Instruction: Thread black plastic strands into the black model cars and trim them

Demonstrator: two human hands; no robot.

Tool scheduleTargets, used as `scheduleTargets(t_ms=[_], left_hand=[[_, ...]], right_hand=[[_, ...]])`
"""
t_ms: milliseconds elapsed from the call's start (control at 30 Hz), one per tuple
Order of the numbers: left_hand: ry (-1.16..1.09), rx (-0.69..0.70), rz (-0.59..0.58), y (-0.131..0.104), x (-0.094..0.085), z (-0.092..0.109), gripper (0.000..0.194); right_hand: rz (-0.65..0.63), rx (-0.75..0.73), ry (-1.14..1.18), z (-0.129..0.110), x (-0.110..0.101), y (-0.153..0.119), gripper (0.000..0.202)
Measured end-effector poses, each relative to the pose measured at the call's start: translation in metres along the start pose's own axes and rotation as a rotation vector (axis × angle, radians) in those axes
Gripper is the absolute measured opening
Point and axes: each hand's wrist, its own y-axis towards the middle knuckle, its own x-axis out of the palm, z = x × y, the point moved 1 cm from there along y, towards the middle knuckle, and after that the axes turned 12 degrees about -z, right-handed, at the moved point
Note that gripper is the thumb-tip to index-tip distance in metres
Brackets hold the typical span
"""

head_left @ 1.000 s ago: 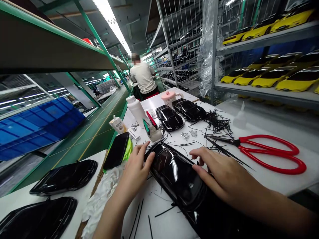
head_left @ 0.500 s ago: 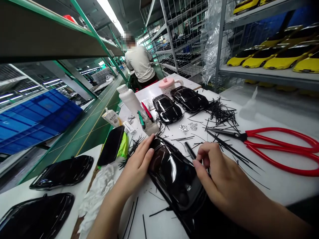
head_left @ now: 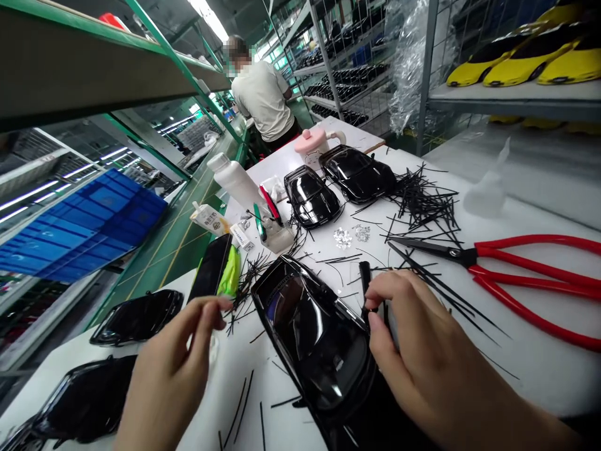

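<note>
A glossy black model car (head_left: 323,338) lies on the white table in front of me, its near end in shadow. My right hand (head_left: 417,344) is at the car's right side, thumb and fingers closed around a short black pen-like stick (head_left: 365,279) that points up. My left hand (head_left: 173,363) hovers left of the car, apart from it. Its thumb and forefinger are pressed together near a dark, phone-like slab (head_left: 211,266); anything between them is too small to make out.
Red-handled scissors (head_left: 474,255) lie at right beside a heap of black strips (head_left: 429,200). Two black model cars (head_left: 312,197) stand further back, near a pink-lidded cup (head_left: 312,144) and a white bottle (head_left: 235,181). More black cars (head_left: 141,316) sit at left. A person (head_left: 265,97) faces away.
My left hand has let go of the car's far left edge and moved left, fingers now pinched. The stick in my right hand has turned more upright. The view has shifted slightly.
</note>
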Motion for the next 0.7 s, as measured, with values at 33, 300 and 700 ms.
scheduleTargets(t_ms=[33, 300, 700], left_hand=[[-0.108, -0.015, -0.017, -0.010, 0.000, -0.005, 0.036], [-1.268, -0.394, -0.340, -0.064, 0.039, -0.002, 0.069], [-1.323, -0.432, -0.378, -0.044, 0.041, 0.038, 0.044]], right_hand=[[0.005, -0.006, -0.007, 0.000, 0.000, 0.000, 0.029], [-0.046, -0.015, 0.063, 0.003, -0.002, -0.009, 0.038], [-0.033, -0.040, 0.045, 0.005, -0.003, -0.010, 0.036]])
